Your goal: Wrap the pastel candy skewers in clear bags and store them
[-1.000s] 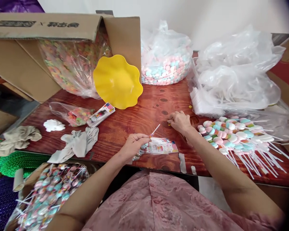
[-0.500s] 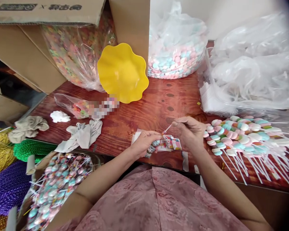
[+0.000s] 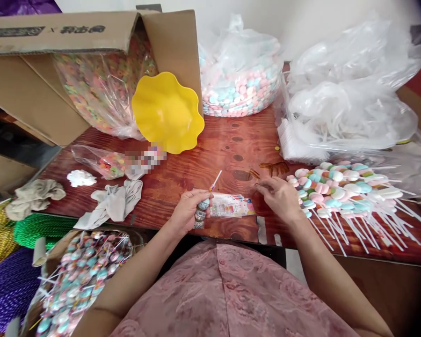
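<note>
Candy stick [image 3: 202, 206]: gripped in left hand [image 3: 186, 211], which alone now steadies it.
Right hand [image 3: 281, 199]: withdrawn from the stick's neck, apart from left; cannot tell whether fingertips pinch anything.
Brown ties [image 3: 275, 168]: just beyond right hand.

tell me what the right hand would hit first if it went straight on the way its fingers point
If the right hand goes low, probably the small brown strips just ahead of it. Its height over the table is unclear; higher up, the yellow dish may come first.
</note>
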The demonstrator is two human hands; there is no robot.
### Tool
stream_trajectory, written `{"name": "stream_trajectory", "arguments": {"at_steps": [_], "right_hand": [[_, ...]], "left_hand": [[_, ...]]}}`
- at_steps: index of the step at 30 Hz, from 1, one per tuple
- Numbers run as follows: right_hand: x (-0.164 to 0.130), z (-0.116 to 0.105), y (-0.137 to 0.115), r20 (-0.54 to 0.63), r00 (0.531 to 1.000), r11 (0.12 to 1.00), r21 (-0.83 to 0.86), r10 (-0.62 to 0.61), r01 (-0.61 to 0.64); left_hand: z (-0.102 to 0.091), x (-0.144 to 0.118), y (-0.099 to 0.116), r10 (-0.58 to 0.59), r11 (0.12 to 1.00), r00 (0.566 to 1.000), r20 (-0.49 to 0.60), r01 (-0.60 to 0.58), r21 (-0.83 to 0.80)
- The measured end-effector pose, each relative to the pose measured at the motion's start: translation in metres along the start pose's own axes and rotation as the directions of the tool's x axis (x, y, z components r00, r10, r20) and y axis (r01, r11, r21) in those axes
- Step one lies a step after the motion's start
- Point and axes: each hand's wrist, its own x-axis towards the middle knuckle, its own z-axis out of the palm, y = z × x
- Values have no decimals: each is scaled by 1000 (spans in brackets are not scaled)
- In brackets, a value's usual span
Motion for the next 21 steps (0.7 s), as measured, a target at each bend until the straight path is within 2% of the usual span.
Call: {"name": "stream_trajectory", "arguments": {"at_steps": [2,4,8,12,15,18,20,21], "right_hand": [[6,0,0,29,999,963,-265,-39,45],[16,1,-4,31,998,922,-383,-49,58],[47,5,-13,110,994,900,-430,-18,64],[76,11,-19,270,963,874,-468,0,131],[85,11,-17,343,939,880,-438,-25,183],[74,0,-15,348,937,900,-393,-42,186],[53,-9,-19,266,961,959,-243,-77,144],[40,-12,-25,182,978,989,-91,-100,118]], "left_hand": [[-1,1,-3,-13,1000,1000,-2,13,-7],[-1,1,-6,-39,999,999,4,39,-2],[2,1,-11,-44,999,999,14,43,12],[-1,1,-12,-22,1000,1000,5,22,14],[-4,1,-12,-36,999,999,2,36,7],[-3,-1,-12,-64,998,998,16,64,-3],[1,0,-13,-70,997,997,40,71,-10],[4,1,-14,-71,997,996,53,71,-11]]}}
